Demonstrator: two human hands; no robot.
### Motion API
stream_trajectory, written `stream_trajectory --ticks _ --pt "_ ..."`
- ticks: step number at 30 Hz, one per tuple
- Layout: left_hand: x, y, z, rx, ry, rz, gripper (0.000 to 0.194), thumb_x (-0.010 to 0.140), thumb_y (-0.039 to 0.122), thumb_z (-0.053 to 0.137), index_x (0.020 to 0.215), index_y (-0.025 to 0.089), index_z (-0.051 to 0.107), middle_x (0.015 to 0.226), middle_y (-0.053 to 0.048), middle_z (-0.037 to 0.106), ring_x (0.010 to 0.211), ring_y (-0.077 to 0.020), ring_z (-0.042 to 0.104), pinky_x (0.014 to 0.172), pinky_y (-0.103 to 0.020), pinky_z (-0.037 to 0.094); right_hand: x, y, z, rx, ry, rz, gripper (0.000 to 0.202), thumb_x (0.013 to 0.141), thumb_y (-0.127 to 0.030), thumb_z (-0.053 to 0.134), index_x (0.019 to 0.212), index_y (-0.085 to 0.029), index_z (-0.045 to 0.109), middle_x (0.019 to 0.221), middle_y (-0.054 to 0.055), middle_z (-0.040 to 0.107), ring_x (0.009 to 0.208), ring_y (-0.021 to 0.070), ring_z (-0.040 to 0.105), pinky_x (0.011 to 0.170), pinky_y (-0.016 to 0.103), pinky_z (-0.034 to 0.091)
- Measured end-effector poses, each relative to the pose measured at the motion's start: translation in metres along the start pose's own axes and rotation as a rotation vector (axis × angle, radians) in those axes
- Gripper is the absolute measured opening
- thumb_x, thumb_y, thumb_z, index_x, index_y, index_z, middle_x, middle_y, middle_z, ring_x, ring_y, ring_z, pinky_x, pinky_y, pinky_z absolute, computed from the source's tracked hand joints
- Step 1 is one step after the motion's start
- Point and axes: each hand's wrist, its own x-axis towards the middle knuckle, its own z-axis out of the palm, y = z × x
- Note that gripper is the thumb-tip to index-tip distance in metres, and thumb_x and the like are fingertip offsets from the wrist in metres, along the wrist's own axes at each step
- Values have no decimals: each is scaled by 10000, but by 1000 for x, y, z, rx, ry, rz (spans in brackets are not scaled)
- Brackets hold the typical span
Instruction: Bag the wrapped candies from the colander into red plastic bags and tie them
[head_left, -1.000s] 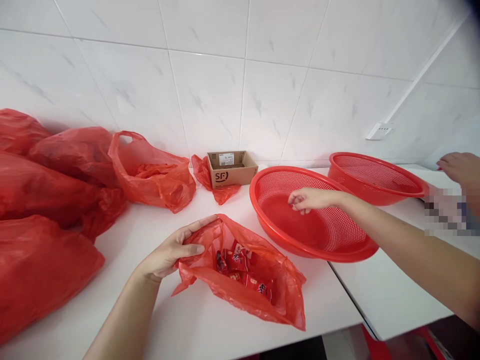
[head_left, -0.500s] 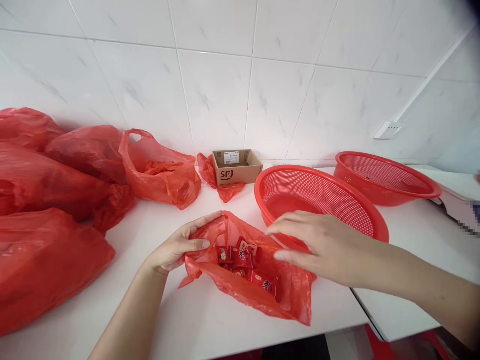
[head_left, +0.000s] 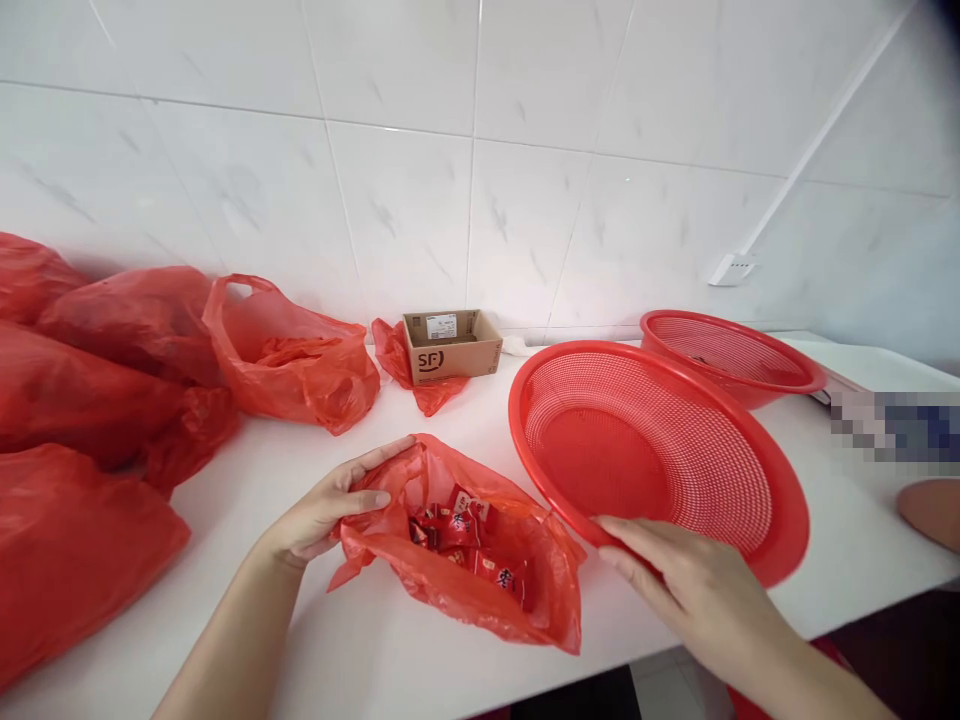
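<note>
My left hand is closed on the left edge of a red plastic bag, thumb inside the mouth and fingers behind. The bag lies open on the white table, and several small red wrapped packets with printed characters show inside. On the bag's right, my right hand grips the near rim of a round red colander. The colander is tilted toward me, and its visible bottom holds nothing. Its rim reaches over close to the bag's right side.
Several full red bags crowd the left, beside an open red bag with red contents. A small cardboard box stands by the tiled wall. Behind the colander sits a second red colander. Part of another person shows at right.
My right hand has moved from above the bag down to the colander's near rim and taken hold. The colander now tilts toward me. My left hand still holds the bag.
</note>
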Motion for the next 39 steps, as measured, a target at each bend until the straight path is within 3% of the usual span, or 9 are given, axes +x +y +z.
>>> stream_trajectory --ticks 6,13,17,22,26,29,34,36,39 --pt "0 2 3 41 6 -31 628 849 171 624 1424 313 418 1474 -107 451 1244 -353 528 940 -399 526 -13 -14 4 -52 122 -82 371 1003 -383 375 1121 -181 663 954 73 726 799 212 693 653 341 554" --pt "1 11 13 264 181 -29 699 811 310 688 1434 370 376 1519 -60 389 1287 -317 494 908 -320 543 44 38 -1 16 277 -113 266 969 -354 484 1066 -210 686 949 47 730 819 209 679 692 338 521" --pt "-13 23 29 475 327 -49 706 820 418 663 1446 364 341 1527 -44 375 1262 -280 523 941 -337 525 54 24 -5 177 484 -80 245 950 -331 506 1128 -216 630 1103 76 679 1022 244 618 861 401 496" --pt "-44 22 40 633 491 -156 598 764 495 685 1273 219 538 1137 -101 671 993 -276 668 788 -338 567 31 -35 -2 440 217 -106 567 811 -467 662 1293 -224 488 1215 94 604 1069 251 582 873 397 506" --pt "-69 19 38 712 553 -270 378 684 521 730 740 174 592 579 24 565 477 -136 537 409 -219 406 43 -20 2 582 10 39 216 890 -362 522 1021 -214 610 906 47 662 801 204 623 721 360 517" --pt "-81 38 44 748 659 -199 375 637 448 792 659 170 541 539 57 492 458 -83 436 401 -174 335 67 11 -17 935 -48 187 157 866 -347 552 912 -205 601 734 1 616 631 142 583 604 276 494" --pt "-76 101 70 666 781 118 340 697 359 782 950 187 635 787 -5 654 662 -130 579 592 -224 509 107 16 -76 1133 269 221 119 780 -219 626 896 -230 602 727 -26 613 617 106 559 559 216 454" --pt "-72 122 77 616 712 197 341 712 344 778 985 183 650 772 -7 644 618 -107 553 563 -209 501 120 7 -97 1109 346 179 157 774 -174 602 918 -238 606 696 -32 611 603 106 553 550 217 447" --pt "-73 142 77 537 538 144 252 732 308 760 917 156 681 628 13 571 514 -69 480 467 -164 434 134 2 -119 1031 357 130 219 757 -133 588 944 -244 614 655 -34 605 602 117 555 551 230 448"
